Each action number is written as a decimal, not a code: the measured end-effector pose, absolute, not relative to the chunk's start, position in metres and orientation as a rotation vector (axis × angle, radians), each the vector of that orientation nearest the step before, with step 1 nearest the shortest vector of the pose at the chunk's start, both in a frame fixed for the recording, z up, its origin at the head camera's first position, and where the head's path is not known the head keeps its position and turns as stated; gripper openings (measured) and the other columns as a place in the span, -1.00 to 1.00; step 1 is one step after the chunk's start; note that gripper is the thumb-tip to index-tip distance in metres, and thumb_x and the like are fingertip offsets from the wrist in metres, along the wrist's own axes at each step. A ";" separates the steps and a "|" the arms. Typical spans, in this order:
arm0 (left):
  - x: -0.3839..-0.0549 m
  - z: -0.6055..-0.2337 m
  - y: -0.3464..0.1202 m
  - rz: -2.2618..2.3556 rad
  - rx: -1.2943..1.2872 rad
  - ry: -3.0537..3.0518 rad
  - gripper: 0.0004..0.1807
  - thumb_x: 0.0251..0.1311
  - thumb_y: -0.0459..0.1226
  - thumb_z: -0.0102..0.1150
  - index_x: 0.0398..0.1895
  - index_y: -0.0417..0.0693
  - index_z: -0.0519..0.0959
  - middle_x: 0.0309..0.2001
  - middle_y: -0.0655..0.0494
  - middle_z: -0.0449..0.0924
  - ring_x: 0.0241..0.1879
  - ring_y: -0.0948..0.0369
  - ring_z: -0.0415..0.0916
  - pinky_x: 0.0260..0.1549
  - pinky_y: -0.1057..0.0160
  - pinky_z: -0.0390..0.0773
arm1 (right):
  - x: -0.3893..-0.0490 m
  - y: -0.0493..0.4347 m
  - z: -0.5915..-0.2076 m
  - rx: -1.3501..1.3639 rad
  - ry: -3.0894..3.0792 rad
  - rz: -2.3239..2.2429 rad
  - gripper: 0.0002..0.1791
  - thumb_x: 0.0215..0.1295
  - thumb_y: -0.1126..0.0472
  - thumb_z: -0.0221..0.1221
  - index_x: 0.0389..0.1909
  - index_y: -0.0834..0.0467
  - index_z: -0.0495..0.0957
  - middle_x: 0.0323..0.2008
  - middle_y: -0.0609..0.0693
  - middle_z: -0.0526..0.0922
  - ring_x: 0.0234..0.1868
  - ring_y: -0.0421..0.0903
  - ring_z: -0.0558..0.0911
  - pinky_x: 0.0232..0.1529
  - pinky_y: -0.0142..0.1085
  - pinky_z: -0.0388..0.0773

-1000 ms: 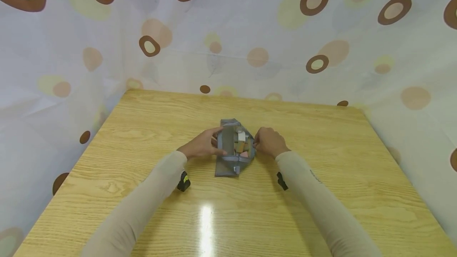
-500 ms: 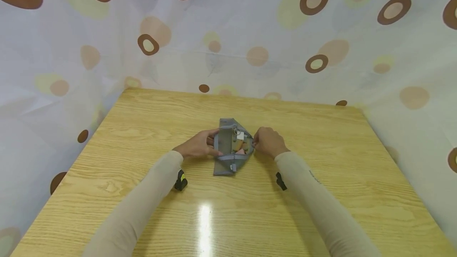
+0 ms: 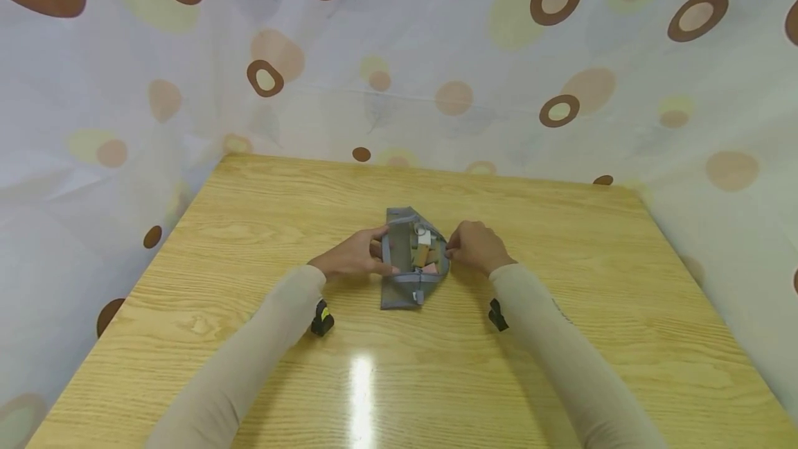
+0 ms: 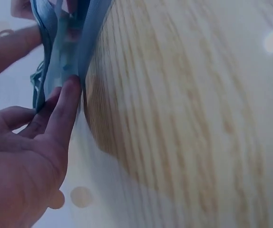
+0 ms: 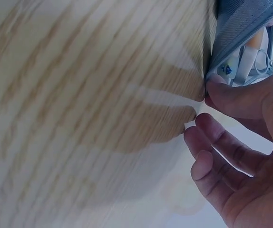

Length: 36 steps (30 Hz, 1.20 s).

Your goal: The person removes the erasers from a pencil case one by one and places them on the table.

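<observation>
A grey zip pouch lies on the wood-grain worktop, between the two hands and a little beyond the middle, its mouth spread wide and facing up. The left hand holds the pouch's left rim between thumb and fingers, the thumb at the near end of the rim and a finger at the far end. The right hand pinches the right rim beside the zip; in the right wrist view its other fingers stand clear of the fabric, loosely bent.

Inside, toward the right half of the pouch, small items sit close together: a white block at the far side, an orange-brown block nearer, and a pink piece by the near rim. A thin ring shows next to the white block. A small tab hangs from the zip on the near side.

Both arms wear cream sleeves, with a black device at the left wrist. A white sheet with brown rings and pale spots encloses the left, far and right sides.
</observation>
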<state>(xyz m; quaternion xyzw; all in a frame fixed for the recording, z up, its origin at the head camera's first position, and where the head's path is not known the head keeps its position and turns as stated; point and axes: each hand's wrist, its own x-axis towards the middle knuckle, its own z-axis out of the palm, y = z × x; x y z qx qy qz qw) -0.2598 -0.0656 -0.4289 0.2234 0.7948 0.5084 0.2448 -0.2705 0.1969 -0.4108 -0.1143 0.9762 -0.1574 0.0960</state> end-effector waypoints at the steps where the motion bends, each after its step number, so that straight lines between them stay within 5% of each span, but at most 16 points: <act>1: -0.260 -0.429 -0.065 1.383 0.617 2.191 0.08 0.07 -0.24 0.36 0.50 -0.10 -0.19 0.08 -0.04 0.49 0.02 0.14 0.50 0.10 0.07 0.45 | -0.270 0.197 -0.411 -0.338 2.892 -0.457 -0.84 0.18 0.16 0.30 -0.27 0.13 0.73 -0.20 0.03 0.72 -0.14 0.09 0.66 -0.14 0.03 0.59; 11: -0.265 -0.440 -0.065 1.404 0.614 2.228 0.09 0.02 -0.25 0.41 0.50 -0.10 -0.13 0.08 -0.01 0.48 0.08 0.09 0.48 -0.02 0.17 0.55 | -0.268 0.194 -0.410 -0.323 2.900 -0.455 -0.84 0.19 0.16 0.29 -0.26 0.14 0.74 -0.19 0.04 0.72 -0.16 0.08 0.67 -0.17 0.00 0.60; 36: -0.269 -0.436 -0.072 1.279 0.627 2.188 0.15 0.00 -0.16 0.43 0.51 -0.06 -0.19 0.29 -0.09 0.29 0.22 0.02 0.33 0.11 0.13 0.46 | -0.267 0.195 -0.410 -0.364 2.911 -0.482 -0.80 0.19 0.20 0.28 -0.20 0.19 0.72 -0.13 0.09 0.69 -0.10 0.10 0.65 -0.14 -0.01 0.60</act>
